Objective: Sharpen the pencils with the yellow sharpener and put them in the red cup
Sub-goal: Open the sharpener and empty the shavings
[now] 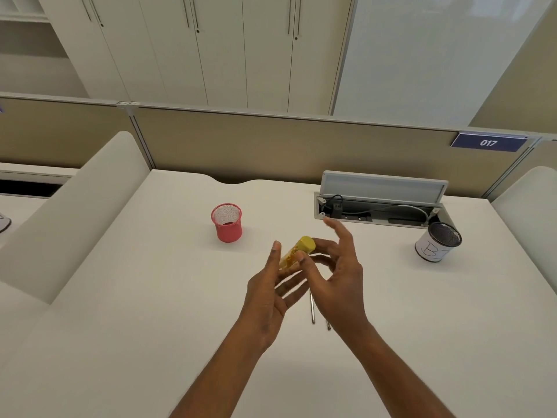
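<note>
- Pale desk (150, 297) across the view, beige partition (271, 146) along its far edge, white cabinets (211, 55) beyond.
- Up off the desk at centre, yellow sharpener (297, 251), tilted, cap end higher and pointing far-right, caught between both hands.
- Pinching it near the cap, right hand (340, 276): thumb in front, curled fingers behind, index finger stretched out free.
- Against its lower end, left hand (268, 294), loose, fingers straight and blurred, gripping nothing.
- Flat on the desk beneath the hands, two pencils (313, 312) side by side, near ends showing, far ends hidden by the right hand.
- Upright to the far left of the hands and well apart from them, red cup (226, 224), mesh-walled.
- Far right, white-wrapped mesh cup (434, 245), upright, marked with a hand-drawn B.
- Behind the right hand, open cable tray (382, 217) sunk in the desk, lid raised, cables inside.
- On the partition at right, blue sign (488, 143) reading 017.
</note>
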Available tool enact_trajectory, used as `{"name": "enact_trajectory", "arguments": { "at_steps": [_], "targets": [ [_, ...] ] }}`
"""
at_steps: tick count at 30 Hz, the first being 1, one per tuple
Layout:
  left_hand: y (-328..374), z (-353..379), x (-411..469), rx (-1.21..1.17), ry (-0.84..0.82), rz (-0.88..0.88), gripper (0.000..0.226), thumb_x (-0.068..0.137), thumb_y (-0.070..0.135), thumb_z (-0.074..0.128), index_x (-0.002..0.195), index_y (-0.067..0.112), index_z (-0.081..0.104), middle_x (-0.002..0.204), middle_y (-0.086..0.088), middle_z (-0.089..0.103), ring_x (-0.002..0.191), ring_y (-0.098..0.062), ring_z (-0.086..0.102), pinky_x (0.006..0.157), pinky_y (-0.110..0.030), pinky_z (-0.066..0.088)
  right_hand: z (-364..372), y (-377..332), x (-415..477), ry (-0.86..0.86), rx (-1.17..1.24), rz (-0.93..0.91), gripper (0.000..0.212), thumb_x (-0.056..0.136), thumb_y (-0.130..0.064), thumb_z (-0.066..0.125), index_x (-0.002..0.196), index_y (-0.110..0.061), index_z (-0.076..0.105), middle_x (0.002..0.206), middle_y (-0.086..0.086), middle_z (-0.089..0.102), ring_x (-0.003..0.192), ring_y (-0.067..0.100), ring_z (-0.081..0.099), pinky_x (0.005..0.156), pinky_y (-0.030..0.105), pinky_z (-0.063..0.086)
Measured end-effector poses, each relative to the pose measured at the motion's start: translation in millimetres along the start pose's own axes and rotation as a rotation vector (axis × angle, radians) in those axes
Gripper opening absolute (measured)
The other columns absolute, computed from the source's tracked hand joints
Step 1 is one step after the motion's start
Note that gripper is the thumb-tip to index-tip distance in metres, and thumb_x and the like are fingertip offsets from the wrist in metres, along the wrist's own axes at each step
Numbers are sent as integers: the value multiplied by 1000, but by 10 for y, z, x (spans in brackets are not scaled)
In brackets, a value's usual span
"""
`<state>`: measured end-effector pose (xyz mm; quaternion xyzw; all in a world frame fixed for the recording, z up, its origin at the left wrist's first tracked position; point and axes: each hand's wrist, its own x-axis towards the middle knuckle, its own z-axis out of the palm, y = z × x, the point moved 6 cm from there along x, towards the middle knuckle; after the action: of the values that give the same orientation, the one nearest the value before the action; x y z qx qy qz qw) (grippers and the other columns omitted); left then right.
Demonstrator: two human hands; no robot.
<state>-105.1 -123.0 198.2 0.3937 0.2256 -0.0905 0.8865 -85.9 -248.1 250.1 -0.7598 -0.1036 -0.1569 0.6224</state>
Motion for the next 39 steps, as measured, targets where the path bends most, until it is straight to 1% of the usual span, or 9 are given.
{"name": "enact_trajectory", "arguments": {
  "at_steps": [6,9,12,16,19,23,29,32,39],
  "targets": [
    [162,32,-15,429,17,334,50,85,63,50,117,29,66,118,0,64,116,-20,62,89,-35,59,-177,-23,11,-21,-302,-207,28,89,-15,77,116,-15,69,109,-10,73,97,7,69,84,31,59],
    [235,128,-59,593,-21,509,35,87,57,61,115,36,66,113,16,70,112,-9,64,86,-29,59,-200,-22,-2,-52,-319,-172,43,88,-20,79,128,-19,61,110,-13,71,97,0,68,88,20,58],
    [256,199,-47,702,-58,568,35,85,46,75,118,36,65,111,13,71,106,-8,66,78,-22,58,-233,-6,-6,-73,-282,-110,67,86,-24,80,142,-21,44,109,-16,68,94,-4,67,87,6,49],
    [212,294,-28,833,-133,607,46,84,30,85,123,33,61,106,12,71,99,-9,69,78,-24,60,-258,-7,-27,-107,-349,-165,58,87,-16,78,135,-24,46,105,-9,72,88,-1,66,86,3,47],
    [191,312,-10,835,-130,609,57,80,29,87,128,32,55,104,11,70,97,-7,70,75,-23,60,-295,19,-39,-101,-354,-173,51,87,-11,77,129,-23,51,102,-13,68,88,-6,65,84,6,50],
    [154,363,7,838,-142,610,60,80,26,88,129,30,54,103,7,70,95,-9,71,74,-25,61,-356,93,-50,-93,-391,-249,31,85,-3,74,111,-14,64,101,-7,72,89,8,68,81,29,59],
    [138,441,51,805,-107,627,43,85,26,83,123,31,64,98,9,74,91,-6,73,73,-22,60,-470,204,-57,-55,-250,-69,54,87,-23,79,132,-19,50,105,-8,73,94,9,70,82,17,56],
    [103,457,95,723,-110,577,42,87,28,81,125,33,64,102,7,76,92,-13,76,80,-32,64,-530,272,-71,-46,-204,-9,52,85,-34,78,128,-23,53,106,-13,71,98,7,69,81,17,56],
    [9,541,190,624,-154,478,40,87,36,78,125,36,65,108,5,75,101,-20,76,84,-38,64,-698,343,-39,-11,-274,-51,28,87,-21,80,112,-22,68,98,-14,72,92,8,68,79,17,56]
  ]
}}
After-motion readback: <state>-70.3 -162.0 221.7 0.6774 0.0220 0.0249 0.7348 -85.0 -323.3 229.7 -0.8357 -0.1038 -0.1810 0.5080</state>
